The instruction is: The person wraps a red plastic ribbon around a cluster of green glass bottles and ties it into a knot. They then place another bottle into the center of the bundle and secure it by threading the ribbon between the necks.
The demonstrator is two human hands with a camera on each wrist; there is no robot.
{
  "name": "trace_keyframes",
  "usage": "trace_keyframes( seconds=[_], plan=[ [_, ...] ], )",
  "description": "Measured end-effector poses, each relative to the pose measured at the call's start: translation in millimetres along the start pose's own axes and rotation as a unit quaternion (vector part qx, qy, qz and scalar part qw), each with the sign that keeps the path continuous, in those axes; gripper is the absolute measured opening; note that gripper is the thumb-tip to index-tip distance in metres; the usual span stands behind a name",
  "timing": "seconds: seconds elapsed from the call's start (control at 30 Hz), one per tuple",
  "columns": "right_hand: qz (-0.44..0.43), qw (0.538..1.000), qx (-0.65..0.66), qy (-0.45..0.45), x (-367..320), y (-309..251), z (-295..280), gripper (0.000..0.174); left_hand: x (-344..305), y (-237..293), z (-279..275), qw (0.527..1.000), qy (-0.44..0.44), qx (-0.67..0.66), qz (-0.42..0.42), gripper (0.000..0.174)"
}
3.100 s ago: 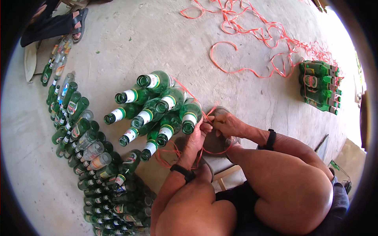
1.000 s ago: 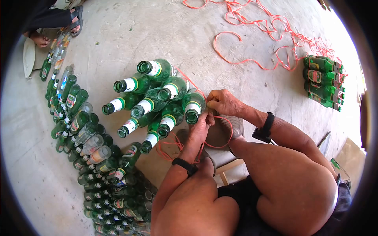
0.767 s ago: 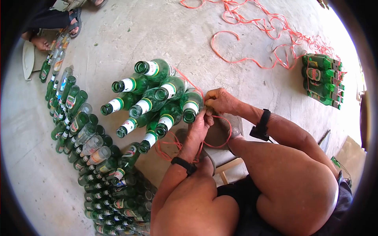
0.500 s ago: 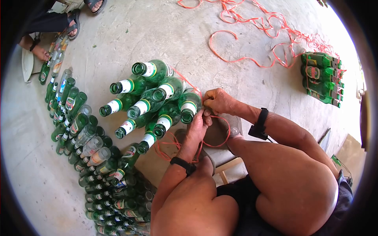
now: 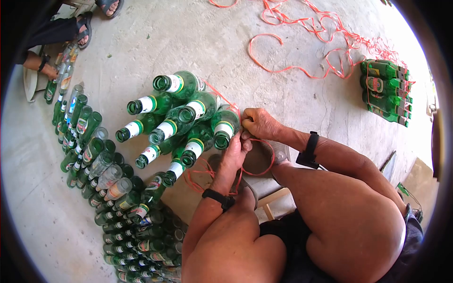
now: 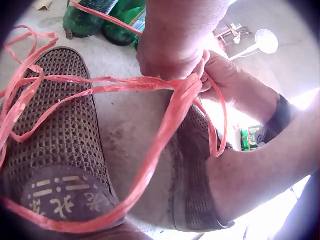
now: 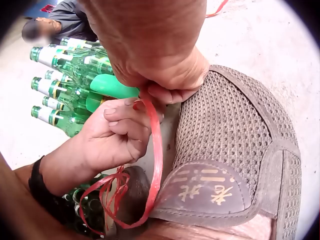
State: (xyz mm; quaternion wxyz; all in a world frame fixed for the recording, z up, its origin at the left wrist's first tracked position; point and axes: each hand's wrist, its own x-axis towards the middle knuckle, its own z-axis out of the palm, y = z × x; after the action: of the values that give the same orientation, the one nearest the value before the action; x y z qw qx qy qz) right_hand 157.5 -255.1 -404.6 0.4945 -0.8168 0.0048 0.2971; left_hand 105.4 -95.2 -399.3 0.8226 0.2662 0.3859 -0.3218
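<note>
A bundle of several green beer bottles (image 5: pixel 186 120) stands in front of me, necks towards the camera, with red plastic twine (image 5: pixel 217 94) along its far right side. At its near right corner my left hand (image 5: pixel 235 152) holds the twine with curled fingers. My right hand (image 5: pixel 260 123) pinches the twine right beside it, knuckles up. In the left wrist view, a twine strand (image 6: pixel 162 132) runs up to both hands, and other strands cross a mesh shoe (image 6: pixel 60 115). The right wrist view shows the strand (image 7: pixel 156 150) hanging from the meeting fingertips, which partly hide the crossing.
Rows of loose bottles (image 5: pixel 111 177) lie at the left. A tied bottle pack (image 5: pixel 384 89) stands at the right, near tangled red twine (image 5: pixel 325 28) on the concrete floor. Another person's hand (image 5: pixel 48 70) reaches among bottles at the upper left. My knees flank both arms.
Since the earliest frame, my right hand has moved up to the bundle's side and a twine loop has opened below it. The other person's hand has come in at the upper left.
</note>
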Motion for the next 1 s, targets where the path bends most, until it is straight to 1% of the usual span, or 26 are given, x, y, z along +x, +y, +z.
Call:
trace_keyframes(
  seconds=[0.1,0.2,0.3,0.4,0.5,0.6,0.7,0.8,0.9,1.0],
  plan=[
    [-0.011,0.999,-0.025,0.017,-4,-1,2,0.022,2,-1,1,1.0,0.018,0.008,0.011,0.014],
    [0.008,1.0,0.008,0.008,-4,2,4,0.022,1,-2,7,0.998,0.045,0.039,0.033,0.014],
    [0.007,1.0,0.03,-0.005,-3,3,2,0.021,4,-3,5,0.997,0.061,0.039,0.039,0.014],
    [-0.007,1.0,0.013,-0.009,-1,-2,-1,0.018,2,-2,7,0.995,0.075,0.053,0.043,0.013],
    [0.007,0.999,0.024,-0.04,0,-9,-8,0.016,0,-1,9,0.992,0.094,0.067,0.051,0.013],
    [0.018,0.996,0.035,-0.078,2,-18,-19,0.016,2,-4,8,0.991,0.093,0.056,0.073,0.014],
    [0.117,0.983,0.069,-0.123,4,-22,-25,0.02,3,0,5,0.995,0.088,0.033,0.04,0.014],
    [0.117,0.979,0.089,-0.139,5,-21,-24,0.02,-1,2,12,0.992,0.108,0.047,0.041,0.013],
    [0.126,0.97,0.11,-0.179,8,-18,-29,0.019,6,2,-3,0.997,0.07,0.041,-0.018,0.013],
    [0.139,0.966,0.134,-0.174,8,-16,-27,0.02,13,2,-12,0.995,0.068,0.063,-0.038,0.018]
  ],
)
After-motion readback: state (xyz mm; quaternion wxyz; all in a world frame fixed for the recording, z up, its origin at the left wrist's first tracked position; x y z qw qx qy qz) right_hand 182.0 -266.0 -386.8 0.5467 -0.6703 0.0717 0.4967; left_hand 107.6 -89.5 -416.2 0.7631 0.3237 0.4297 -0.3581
